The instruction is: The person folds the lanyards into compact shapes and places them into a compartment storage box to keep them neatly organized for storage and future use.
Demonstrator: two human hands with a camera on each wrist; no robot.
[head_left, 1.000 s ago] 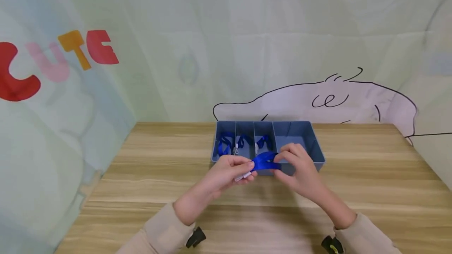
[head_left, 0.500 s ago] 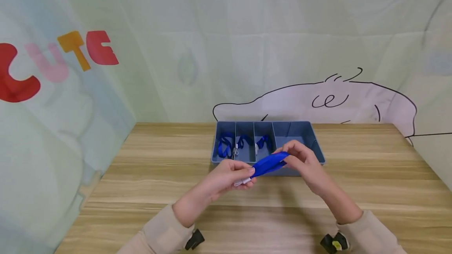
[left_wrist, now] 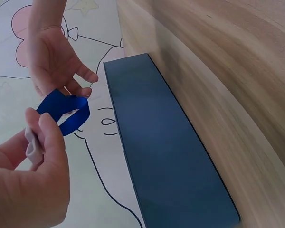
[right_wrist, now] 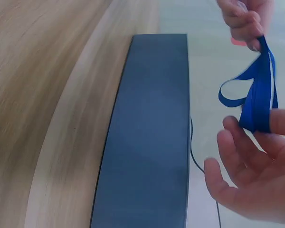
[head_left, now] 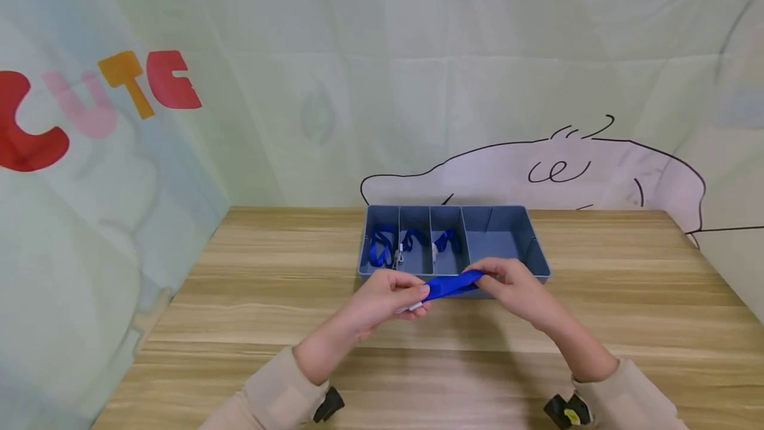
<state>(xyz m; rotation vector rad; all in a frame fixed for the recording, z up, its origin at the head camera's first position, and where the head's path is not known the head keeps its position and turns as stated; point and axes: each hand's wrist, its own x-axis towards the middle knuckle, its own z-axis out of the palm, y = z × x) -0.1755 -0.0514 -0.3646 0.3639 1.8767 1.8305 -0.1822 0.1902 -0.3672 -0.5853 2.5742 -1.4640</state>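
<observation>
A folded blue lanyard [head_left: 447,286] stretches between both hands, in front of the blue-grey divided box [head_left: 501,241]. My left hand [head_left: 388,298] pinches one end beside its white clip [left_wrist: 33,146]. At the other end, my right hand [head_left: 518,289] holds the looped strap between thumb and fingers. In the right wrist view the lanyard [right_wrist: 259,97] hangs in several strands, one loop bulging sideways, and the lower fingers of the right hand [right_wrist: 256,180] are spread loosely.
Three narrow compartments at the box's left each hold a blue lanyard, such as the leftmost lanyard [head_left: 381,249]. The wider right compartment shows a bare floor. The box stands on a wooden table [head_left: 268,271] against a printed cloth backdrop [head_left: 298,105].
My right hand shifted right along the lanyard, drawing its strands out longer, then dipped a little, so the strap now lies flatter. The left hand kept its grip and barely moved.
</observation>
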